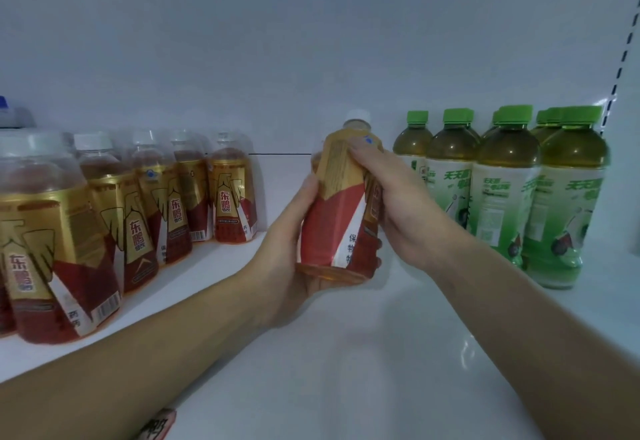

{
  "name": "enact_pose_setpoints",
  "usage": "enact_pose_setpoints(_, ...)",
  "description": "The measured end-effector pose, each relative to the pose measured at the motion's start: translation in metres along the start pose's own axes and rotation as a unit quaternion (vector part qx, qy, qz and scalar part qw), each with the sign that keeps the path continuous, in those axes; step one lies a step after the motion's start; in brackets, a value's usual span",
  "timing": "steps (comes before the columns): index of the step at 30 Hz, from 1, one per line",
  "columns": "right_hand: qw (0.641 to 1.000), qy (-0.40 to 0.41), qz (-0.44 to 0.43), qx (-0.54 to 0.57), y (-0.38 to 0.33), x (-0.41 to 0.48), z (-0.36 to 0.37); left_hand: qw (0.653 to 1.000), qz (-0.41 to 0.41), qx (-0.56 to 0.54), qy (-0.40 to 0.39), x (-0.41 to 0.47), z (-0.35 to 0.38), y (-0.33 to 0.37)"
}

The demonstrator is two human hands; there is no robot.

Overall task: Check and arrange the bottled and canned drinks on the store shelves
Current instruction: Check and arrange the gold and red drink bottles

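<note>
**Mei:** Forearms come in low from both bottom corners, and a scrap of red label [157,424] pokes out under the left one. What are the hands doing?

**Jun:** Both are on one red-and-gold bottle [337,218]. The left hand [287,259] cups its base, curled right round the lower label. The right hand [408,211] grips the shoulder, fingers [363,150] closed on it just under the white cap [358,116].

**Mei:** Why two hands?

**Jun:** My guess is they're turning it to read the label. It leans a little to the left and shows a side panel, not the front.

**Mei:** And where is it?

**Jun:** Over the bare middle of the shelf [346,353], apparently lifted off it, between the red-and-gold row [138,204] on the left and the green-capped bottles [502,190] on the right.

**Mei:** Any room to move?

**Jun:** Plenty on the left, with open shelf back to the back wall [311,59]. The right is tighter, because the right hand's knuckles sit just beside the nearest green bottle. That group runs up to the slotted upright [623,59]. I'd put the bottle down leftward to join its own kind, with the label facing front.
</note>
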State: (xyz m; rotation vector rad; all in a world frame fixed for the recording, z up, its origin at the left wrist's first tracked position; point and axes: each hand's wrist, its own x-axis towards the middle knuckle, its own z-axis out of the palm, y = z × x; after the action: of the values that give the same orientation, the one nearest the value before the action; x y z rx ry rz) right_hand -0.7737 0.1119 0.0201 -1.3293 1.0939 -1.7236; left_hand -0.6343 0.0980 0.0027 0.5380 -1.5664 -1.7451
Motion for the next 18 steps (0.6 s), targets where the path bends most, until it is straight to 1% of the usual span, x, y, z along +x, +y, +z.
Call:
enact_pose_setpoints(2, 0.996, 0.055, -0.05, -0.042, 0.0, -0.002, 0.001, 0.997, 0.062, 0.05, -0.014, 0.001, -0.001, -0.001)
enact_pose_setpoints(3, 0.994, 0.068, -0.064, -0.054, 0.001, -0.003, 0.003, 0.997, 0.063, 0.042, -0.01, 0.003, 0.0, 0.001)
enact_pose_setpoints(4, 0.995, 0.062, -0.061, -0.056, 0.002, -0.003, 0.003, 0.998, 0.051, 0.037, 0.009, 0.007, 0.0, 0.0)
enact_pose_setpoints(6, 0.999, 0.01, -0.008, -0.04, 0.001, -0.003, 0.004, 0.999, 0.017, 0.016, 0.048, 0.004, -0.007, -0.008)
enact_pose_setpoints(8, 0.998, -0.036, 0.039, -0.024, -0.001, -0.004, 0.002, 0.999, -0.02, -0.034, 0.034, 0.0, -0.016, -0.012)
enact_pose_setpoints(9, 0.998, -0.037, 0.043, -0.017, -0.001, -0.003, 0.0, 0.999, -0.026, -0.042, 0.023, -0.002, -0.016, -0.012)
enact_pose_setpoints(11, 1.0, 0.007, 0.016, -0.023, -0.002, -0.003, -0.002, 0.999, -0.017, -0.025, 0.03, 0.001, -0.009, -0.004)
enact_pose_setpoints(14, 0.986, 0.078, -0.078, -0.127, -0.001, -0.002, 0.0, 0.997, 0.027, 0.054, 0.049, 0.003, -0.004, 0.0)
enact_pose_setpoints(15, 0.982, 0.082, -0.086, -0.149, 0.0, -0.001, 0.001, 0.996, 0.033, 0.074, 0.046, 0.004, -0.004, -0.003)
enact_pose_setpoints(17, 0.99, 0.04, -0.038, -0.126, 0.002, 0.0, 0.001, 0.996, 0.013, 0.073, 0.056, 0.002, -0.006, -0.008)
enact_pose_setpoints(18, 0.994, 0.008, 0.004, -0.106, 0.002, 0.001, 0.0, 0.997, -0.005, 0.042, 0.059, 0.0, -0.008, -0.009)
